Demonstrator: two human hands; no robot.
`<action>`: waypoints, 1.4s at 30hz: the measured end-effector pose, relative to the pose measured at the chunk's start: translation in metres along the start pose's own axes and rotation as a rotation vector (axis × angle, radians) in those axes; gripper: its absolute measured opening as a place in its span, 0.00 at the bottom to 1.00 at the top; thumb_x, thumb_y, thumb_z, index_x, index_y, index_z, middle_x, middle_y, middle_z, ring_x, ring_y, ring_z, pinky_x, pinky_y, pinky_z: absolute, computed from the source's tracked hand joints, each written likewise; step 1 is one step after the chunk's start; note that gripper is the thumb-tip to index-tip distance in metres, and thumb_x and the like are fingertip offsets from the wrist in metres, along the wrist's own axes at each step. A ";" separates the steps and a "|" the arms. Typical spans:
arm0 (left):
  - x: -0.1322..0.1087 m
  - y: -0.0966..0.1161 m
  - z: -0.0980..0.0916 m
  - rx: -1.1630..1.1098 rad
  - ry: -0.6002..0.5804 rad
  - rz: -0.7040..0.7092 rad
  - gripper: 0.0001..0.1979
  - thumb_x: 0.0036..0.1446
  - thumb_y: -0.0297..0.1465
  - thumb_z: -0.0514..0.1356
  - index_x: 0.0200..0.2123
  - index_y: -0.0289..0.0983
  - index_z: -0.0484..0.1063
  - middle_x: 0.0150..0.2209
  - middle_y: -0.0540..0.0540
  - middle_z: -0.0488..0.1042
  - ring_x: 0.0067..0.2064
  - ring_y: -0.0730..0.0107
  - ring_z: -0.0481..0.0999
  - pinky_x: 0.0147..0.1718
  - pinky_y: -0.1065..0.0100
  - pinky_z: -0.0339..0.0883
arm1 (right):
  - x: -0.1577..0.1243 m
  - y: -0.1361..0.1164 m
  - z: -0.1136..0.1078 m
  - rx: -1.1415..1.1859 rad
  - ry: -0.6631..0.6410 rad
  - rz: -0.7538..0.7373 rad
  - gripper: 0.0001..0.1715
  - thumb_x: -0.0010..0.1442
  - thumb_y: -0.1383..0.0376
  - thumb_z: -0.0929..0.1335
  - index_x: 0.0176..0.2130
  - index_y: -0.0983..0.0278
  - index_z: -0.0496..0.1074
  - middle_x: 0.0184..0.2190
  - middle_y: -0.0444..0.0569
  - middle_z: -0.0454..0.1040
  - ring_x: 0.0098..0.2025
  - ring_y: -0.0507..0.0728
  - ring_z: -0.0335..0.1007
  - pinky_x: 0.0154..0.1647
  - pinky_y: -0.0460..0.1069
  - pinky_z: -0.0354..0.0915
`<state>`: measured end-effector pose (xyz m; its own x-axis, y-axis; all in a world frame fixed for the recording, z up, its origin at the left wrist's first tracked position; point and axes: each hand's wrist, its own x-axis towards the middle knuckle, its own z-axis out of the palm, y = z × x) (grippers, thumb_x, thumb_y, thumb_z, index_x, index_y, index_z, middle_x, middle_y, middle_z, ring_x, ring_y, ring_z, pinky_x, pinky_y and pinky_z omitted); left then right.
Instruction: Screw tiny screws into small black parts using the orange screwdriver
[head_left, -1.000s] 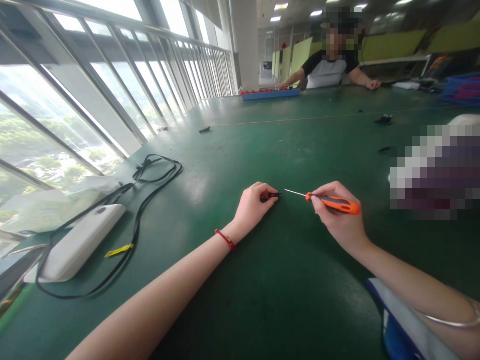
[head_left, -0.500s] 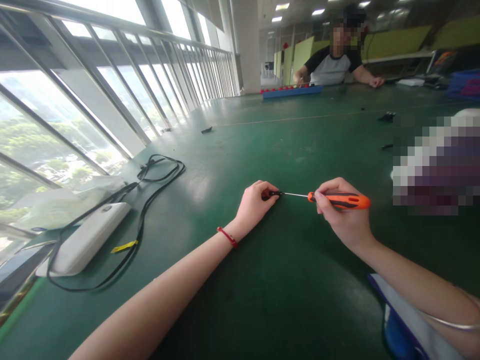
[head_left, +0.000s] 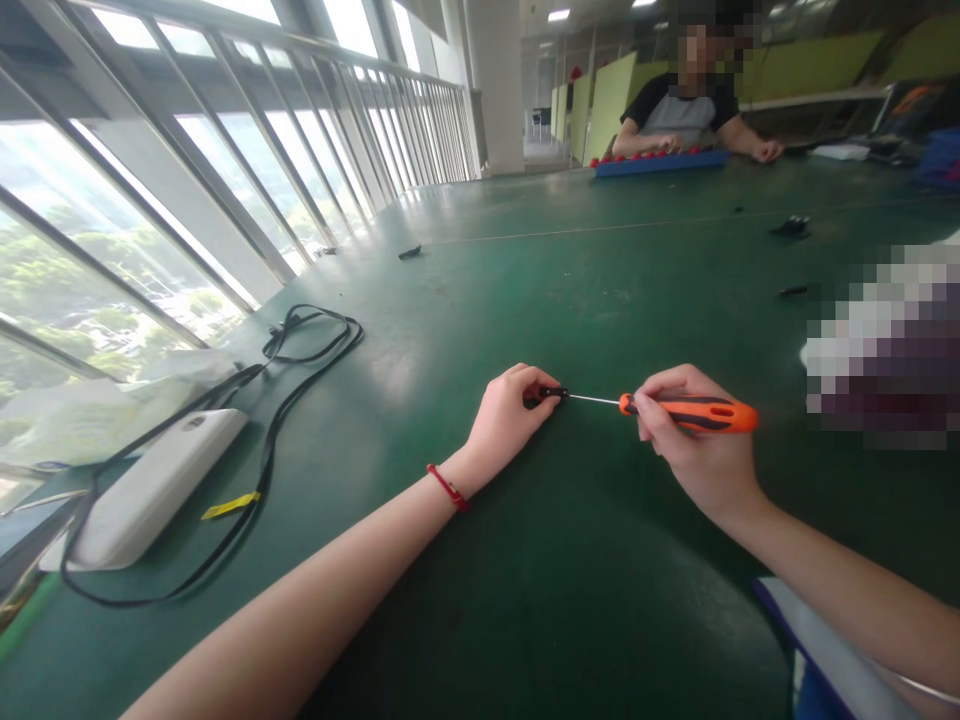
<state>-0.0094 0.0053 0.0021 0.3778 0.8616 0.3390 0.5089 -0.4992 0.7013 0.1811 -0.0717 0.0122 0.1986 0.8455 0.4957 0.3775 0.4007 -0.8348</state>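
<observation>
My left hand point(head_left: 504, 418) pinches a small black oblong piece point(head_left: 553, 392), twelve o'clock; my right hand point(head_left: 705, 455) grips an orange-and-black, metal-shafted screwdriver point(head_left: 705, 412) — clear a second ago, now apparently seated against it from three o'clock.

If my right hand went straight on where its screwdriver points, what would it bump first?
Probably the black piece held by the left hand; the screwdriver seems to touch it, though depth is unclear.
</observation>
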 end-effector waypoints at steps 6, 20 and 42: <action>0.000 0.002 0.000 0.015 0.000 -0.007 0.05 0.54 0.26 0.61 0.35 0.37 0.77 0.34 0.48 0.74 0.33 0.73 0.72 0.35 0.72 0.69 | 0.000 -0.001 0.000 0.006 0.014 0.002 0.04 0.57 0.65 0.69 0.31 0.62 0.70 0.21 0.42 0.70 0.19 0.49 0.63 0.18 0.44 0.60; 0.000 0.000 0.001 0.010 0.010 -0.003 0.05 0.53 0.25 0.61 0.34 0.37 0.76 0.34 0.49 0.74 0.34 0.72 0.73 0.35 0.71 0.69 | 0.000 -0.003 0.000 -0.014 0.013 -0.012 0.04 0.57 0.65 0.69 0.30 0.62 0.70 0.21 0.42 0.69 0.20 0.49 0.64 0.18 0.44 0.61; -0.001 0.002 0.001 0.033 0.015 0.005 0.05 0.54 0.25 0.61 0.34 0.37 0.76 0.33 0.48 0.74 0.34 0.72 0.72 0.35 0.71 0.69 | 0.000 -0.002 -0.001 0.003 -0.009 -0.009 0.04 0.57 0.66 0.69 0.30 0.62 0.70 0.21 0.41 0.69 0.20 0.49 0.64 0.19 0.45 0.60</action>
<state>-0.0080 0.0032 0.0027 0.3686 0.8603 0.3522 0.5327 -0.5060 0.6784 0.1815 -0.0733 0.0139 0.1871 0.8448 0.5013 0.3762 0.4098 -0.8310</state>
